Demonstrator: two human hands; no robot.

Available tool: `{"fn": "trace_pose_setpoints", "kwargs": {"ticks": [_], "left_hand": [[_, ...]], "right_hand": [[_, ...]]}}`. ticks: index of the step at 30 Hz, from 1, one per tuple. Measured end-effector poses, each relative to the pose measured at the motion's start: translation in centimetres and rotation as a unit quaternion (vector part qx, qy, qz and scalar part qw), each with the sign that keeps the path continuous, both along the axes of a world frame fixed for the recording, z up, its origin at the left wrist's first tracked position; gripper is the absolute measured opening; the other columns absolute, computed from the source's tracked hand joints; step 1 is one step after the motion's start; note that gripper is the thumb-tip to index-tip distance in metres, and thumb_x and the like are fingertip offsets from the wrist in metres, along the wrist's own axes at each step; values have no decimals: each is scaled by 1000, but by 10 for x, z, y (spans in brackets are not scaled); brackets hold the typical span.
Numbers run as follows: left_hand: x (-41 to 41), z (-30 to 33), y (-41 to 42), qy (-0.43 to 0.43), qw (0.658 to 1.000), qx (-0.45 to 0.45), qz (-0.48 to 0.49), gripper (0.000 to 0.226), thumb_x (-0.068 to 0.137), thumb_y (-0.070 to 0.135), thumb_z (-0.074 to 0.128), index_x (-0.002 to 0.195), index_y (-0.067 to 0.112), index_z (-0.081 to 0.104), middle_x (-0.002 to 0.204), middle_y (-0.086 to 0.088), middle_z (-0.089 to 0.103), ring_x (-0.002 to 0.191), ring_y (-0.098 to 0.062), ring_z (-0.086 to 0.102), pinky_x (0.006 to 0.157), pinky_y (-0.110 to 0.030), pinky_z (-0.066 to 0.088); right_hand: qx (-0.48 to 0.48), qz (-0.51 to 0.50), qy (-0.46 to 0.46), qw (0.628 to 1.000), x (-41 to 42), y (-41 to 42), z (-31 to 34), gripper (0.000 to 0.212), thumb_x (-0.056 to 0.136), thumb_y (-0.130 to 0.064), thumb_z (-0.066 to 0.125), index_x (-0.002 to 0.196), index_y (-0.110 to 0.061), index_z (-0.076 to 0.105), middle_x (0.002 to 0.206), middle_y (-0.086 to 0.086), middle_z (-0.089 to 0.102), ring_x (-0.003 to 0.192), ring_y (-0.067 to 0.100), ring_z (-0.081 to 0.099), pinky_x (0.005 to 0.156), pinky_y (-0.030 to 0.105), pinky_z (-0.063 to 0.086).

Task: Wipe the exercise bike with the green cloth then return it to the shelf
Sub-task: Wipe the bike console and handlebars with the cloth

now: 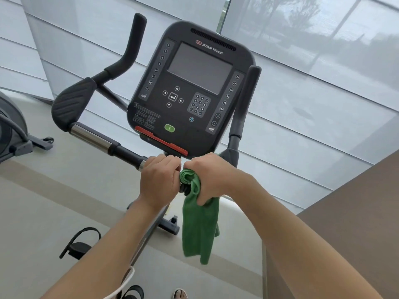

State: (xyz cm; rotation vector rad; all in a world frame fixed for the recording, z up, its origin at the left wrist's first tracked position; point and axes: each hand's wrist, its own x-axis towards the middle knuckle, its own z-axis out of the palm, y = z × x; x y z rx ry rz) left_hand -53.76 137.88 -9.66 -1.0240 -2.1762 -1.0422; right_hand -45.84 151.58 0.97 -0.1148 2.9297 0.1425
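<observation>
Head view: right hand grips green cloth bunched round the handlebar centre below the console, loose end hanging; left hand curls round the bar just beside it. Wiping looks mid-way, console and shelf return seemingly left, no shelf visible

We list: green cloth; exercise bike console black with white numerals, red strip, green button; handlebar black and chrome, ribbed pad
</observation>
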Motion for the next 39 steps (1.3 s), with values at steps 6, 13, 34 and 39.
{"fn": "trace_pose_setpoints", "kwargs": {"ticks": [6,13,34,39], "left_hand": [[2,1,-2,-5,1000,3,-4,13,80,6,50,71,15,52,63,2,50,63,-21,40,65,-33,26],[2,0,0,4,1000,6,9,14,80,5,49,70,14,51,62,1,46,61,-21,38,62,-35,29],[-1,-5,8,16,999,19,32,22,82,-1,48,66,14,51,57,2,42,55,-20,36,57,-36,29],[-2,-10,10,15,999,30,36,26,89,3,50,66,16,52,57,2,45,54,-17,37,56,-33,36]], "right_hand": [[13,-39,251,967,44,-23,-65,48,76,-17,72,122,-17,59,119,5,59,117,31,57,113,44,38],[-66,61,236,968,53,29,-52,83,71,-28,87,146,-23,52,147,-3,52,143,19,46,118,38,35],[-69,-7,308,949,82,74,-60,84,72,-15,89,146,-17,49,161,9,40,150,32,41,112,45,49],[-95,-45,342,934,63,100,-45,62,82,-16,83,138,-8,56,155,9,45,144,33,46,111,46,50]]}}
